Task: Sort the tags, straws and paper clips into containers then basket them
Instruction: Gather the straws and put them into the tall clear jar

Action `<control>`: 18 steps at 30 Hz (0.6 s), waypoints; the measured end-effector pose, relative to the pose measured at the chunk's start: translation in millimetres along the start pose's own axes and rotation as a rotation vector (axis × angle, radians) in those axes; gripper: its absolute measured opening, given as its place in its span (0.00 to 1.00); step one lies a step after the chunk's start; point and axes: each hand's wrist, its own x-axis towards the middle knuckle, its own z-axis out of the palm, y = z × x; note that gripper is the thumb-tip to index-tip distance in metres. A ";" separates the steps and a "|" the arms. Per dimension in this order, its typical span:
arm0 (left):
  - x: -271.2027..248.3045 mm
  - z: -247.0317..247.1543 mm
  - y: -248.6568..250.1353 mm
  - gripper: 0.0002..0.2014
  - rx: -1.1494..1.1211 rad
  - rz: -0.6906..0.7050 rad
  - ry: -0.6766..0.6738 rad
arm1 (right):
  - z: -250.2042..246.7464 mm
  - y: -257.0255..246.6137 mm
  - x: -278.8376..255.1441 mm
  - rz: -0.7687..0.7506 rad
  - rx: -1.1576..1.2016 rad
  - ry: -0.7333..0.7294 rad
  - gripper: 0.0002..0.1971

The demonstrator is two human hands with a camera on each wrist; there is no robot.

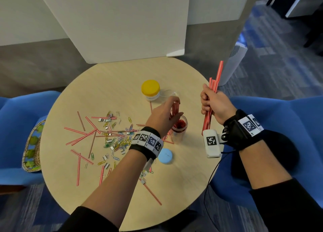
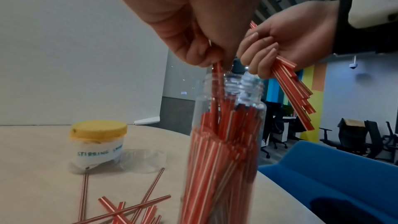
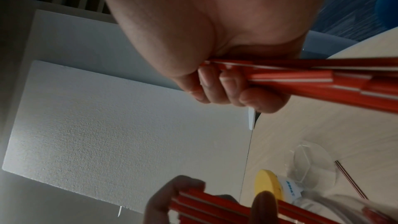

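Observation:
Over an open clear jar (image 1: 180, 127) packed with red-and-white straws, my left hand (image 1: 172, 113) pinches a few straws (image 2: 216, 81) whose lower ends are inside the jar's mouth (image 2: 233, 85). My right hand (image 1: 206, 103) is off to the right above the table edge, gripping a bundle of straws (image 1: 216, 79) upright in its fist; its fingers (image 3: 226, 89) curl round the bundle (image 3: 323, 77). More straws (image 1: 82, 135) lie loose on the round table (image 1: 183, 188). A heap of coloured paper clips and small metal tags (image 1: 117, 139) lies left of the jar.
A yellow-lidded jar (image 1: 150, 90) with a label stands behind the clear jar, with a clear plastic container (image 2: 144, 159) on its side next to it. A blue lid (image 1: 165, 156) lies under my left wrist. A woven basket (image 1: 32, 144) rests on the left blue chair.

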 end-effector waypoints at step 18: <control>1.1 -17.1 -7.7 0.15 0.085 0.316 -0.089 | 6.5 1.9 -6.1 -0.033 0.018 -0.005 0.23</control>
